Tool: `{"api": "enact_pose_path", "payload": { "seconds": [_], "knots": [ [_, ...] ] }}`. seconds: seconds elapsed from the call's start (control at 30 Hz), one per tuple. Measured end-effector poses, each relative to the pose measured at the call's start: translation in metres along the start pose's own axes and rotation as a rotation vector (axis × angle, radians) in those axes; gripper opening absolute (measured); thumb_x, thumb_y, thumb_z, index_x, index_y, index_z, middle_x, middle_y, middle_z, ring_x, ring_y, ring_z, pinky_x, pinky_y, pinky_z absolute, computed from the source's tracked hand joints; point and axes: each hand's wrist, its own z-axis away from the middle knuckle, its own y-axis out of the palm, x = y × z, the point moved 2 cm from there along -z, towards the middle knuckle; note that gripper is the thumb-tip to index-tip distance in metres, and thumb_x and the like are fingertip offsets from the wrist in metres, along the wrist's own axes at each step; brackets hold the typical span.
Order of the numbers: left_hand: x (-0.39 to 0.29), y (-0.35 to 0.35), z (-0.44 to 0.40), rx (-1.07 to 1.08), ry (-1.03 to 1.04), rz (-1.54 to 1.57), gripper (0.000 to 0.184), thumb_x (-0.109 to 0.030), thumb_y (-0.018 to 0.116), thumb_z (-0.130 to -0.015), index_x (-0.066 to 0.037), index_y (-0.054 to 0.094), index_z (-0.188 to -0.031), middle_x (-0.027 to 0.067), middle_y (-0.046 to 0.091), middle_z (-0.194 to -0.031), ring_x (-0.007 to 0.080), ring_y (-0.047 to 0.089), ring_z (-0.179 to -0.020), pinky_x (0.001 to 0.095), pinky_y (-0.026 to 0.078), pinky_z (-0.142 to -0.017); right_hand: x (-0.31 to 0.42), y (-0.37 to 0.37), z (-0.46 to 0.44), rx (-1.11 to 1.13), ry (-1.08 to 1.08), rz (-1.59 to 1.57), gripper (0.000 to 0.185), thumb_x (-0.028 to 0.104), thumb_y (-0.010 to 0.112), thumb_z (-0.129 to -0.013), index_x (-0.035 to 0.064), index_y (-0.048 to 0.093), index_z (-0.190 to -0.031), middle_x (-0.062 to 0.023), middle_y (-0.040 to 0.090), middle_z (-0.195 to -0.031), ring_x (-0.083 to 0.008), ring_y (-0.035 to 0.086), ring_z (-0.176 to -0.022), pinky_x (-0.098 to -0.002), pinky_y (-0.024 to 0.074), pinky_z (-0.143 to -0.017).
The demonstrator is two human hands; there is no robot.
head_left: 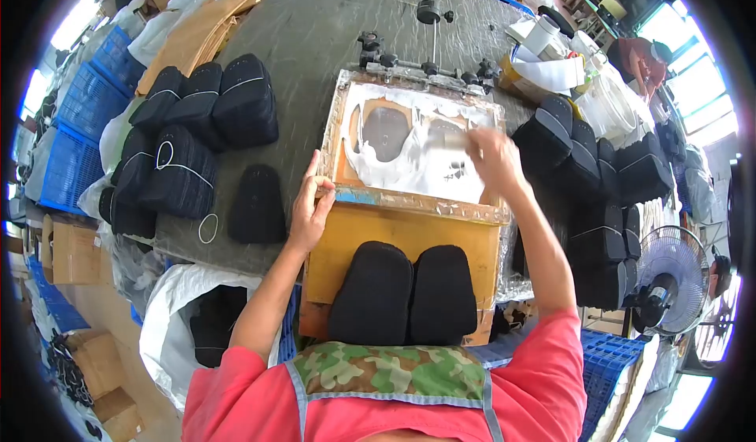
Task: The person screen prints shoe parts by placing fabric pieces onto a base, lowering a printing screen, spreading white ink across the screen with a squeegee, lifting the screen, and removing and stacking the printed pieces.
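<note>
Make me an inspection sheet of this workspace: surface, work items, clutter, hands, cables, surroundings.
Surface: dark table, streaky.
Work items: frame with white paste spread inside; two black pads side by side at its near side.
Clutter: pad stacks on both sides, some banded; loose band at left.
Hands: left hand at the frame's near left corner; right hand holding a blurred tool.
Cables: nothing seen on the table.
Surroundings: fan right, blue crates left.
</note>
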Motion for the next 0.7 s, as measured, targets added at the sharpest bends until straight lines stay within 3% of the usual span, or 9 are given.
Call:
{"api": "enact_pose_path", "payload": {
  "seconds": [0.07, 0.2, 0.27, 0.43, 0.53, 0.6, 0.67, 0.7],
  "knots": [
    [0.000, 0.000, -0.001, 0.006, 0.013, -0.006, 0.007, -0.010, 0.053, -0.090, -0.005, 0.051, -0.095, 0.0209, 0.028, -0.154, 0.0286, 0.044, -0.131, 0.0348, 0.039, -0.099, -0.014, 0.010, -0.041, -0.220, -0.068, -0.014, 0.013, 0.004, 0.055, -0.082, 0.0048, 0.063, -0.091, -0.0142, 0.063, -0.087, -0.0363, 0.059, -0.086, -0.0442, 0.0473, -0.077],
    [-0.002, -0.001, 0.000, 0.018, -0.013, 0.047, 0.008, -0.011, 0.053, -0.091, -0.005, 0.051, -0.096, 0.0220, 0.028, -0.153, 0.0301, 0.042, -0.133, 0.0351, 0.037, -0.101, -0.026, 0.038, -0.041, -0.257, -0.046, 0.104, 0.013, 0.004, 0.056, -0.081, 0.0052, 0.062, -0.092, -0.0147, 0.061, -0.085, -0.0372, 0.057, -0.082, -0.0462, 0.0452, -0.076],
    [0.000, -0.001, 0.000, 0.017, -0.029, 0.071, 0.008, -0.011, 0.052, -0.091, -0.005, 0.051, -0.096, 0.0227, 0.028, -0.153, 0.0302, 0.043, -0.132, 0.0353, 0.037, -0.101, 0.002, 0.025, 0.001, -0.119, 0.025, 0.155, 0.017, 0.012, 0.058, -0.084, 0.0092, 0.065, -0.100, -0.0126, 0.063, -0.088, -0.0331, 0.060, -0.084, -0.0435, 0.0481, -0.074],
    [0.004, 0.000, 0.001, 0.023, -0.048, 0.062, 0.009, -0.012, 0.052, -0.091, -0.005, 0.052, -0.096, 0.0239, 0.028, -0.153, 0.0289, 0.045, -0.130, 0.0355, 0.039, -0.099, 0.061, 0.009, 0.008, 0.133, 0.104, -0.163, 0.021, 0.016, 0.066, -0.078, 0.0045, 0.061, -0.095, -0.0175, 0.062, -0.080, -0.0367, 0.061, -0.078, -0.0442, 0.0476, -0.071],
    [0.003, 0.000, 0.002, 0.012, -0.012, 0.053, 0.010, -0.013, 0.052, -0.090, -0.005, 0.052, -0.096, 0.0233, 0.027, -0.153, 0.0281, 0.046, -0.129, 0.0352, 0.040, -0.097, 0.063, 0.040, -0.060, 0.033, 0.120, -0.154, 0.013, 0.013, 0.062, -0.077, 0.0022, 0.060, -0.084, -0.0213, 0.063, -0.075, -0.0400, 0.062, -0.076, -0.0464, 0.0484, -0.069],
    [0.000, -0.004, 0.001, 0.012, -0.005, 0.068, 0.010, -0.012, 0.053, -0.090, -0.004, 0.053, -0.096, 0.0223, 0.026, -0.154, 0.0270, 0.046, -0.129, 0.0338, 0.042, -0.095, 0.060, 0.056, -0.101, -0.187, -0.013, -0.142, 0.012, 0.007, 0.059, -0.075, 0.0028, 0.061, -0.085, -0.0195, 0.065, -0.081, -0.0387, 0.063, -0.080, -0.0460, 0.0487, -0.070],
    [-0.002, -0.002, 0.000, 0.011, -0.008, 0.086, 0.010, -0.012, 0.054, -0.090, -0.004, 0.053, -0.096, 0.0216, 0.026, -0.154, 0.0266, 0.046, -0.129, 0.0329, 0.042, -0.094, 0.054, 0.077, -0.120, -0.202, -0.090, -0.059, 0.012, 0.005, 0.058, -0.076, 0.0045, 0.061, -0.087, -0.0174, 0.065, -0.084, -0.0370, 0.062, -0.084, -0.0450, 0.0477, -0.075],
    [-0.003, 0.000, 0.000, 0.009, -0.028, 0.115, 0.010, -0.013, 0.051, -0.090, -0.005, 0.051, -0.095, 0.0201, 0.025, -0.155, 0.0251, 0.041, -0.133, 0.0322, 0.036, -0.100, 0.053, 0.082, -0.114, -0.174, -0.106, -0.068, 0.012, 0.004, 0.057, -0.077, 0.0050, 0.061, -0.088, -0.0167, 0.065, -0.085, -0.0363, 0.061, -0.084, -0.0448, 0.0470, -0.076]
  ]
}}
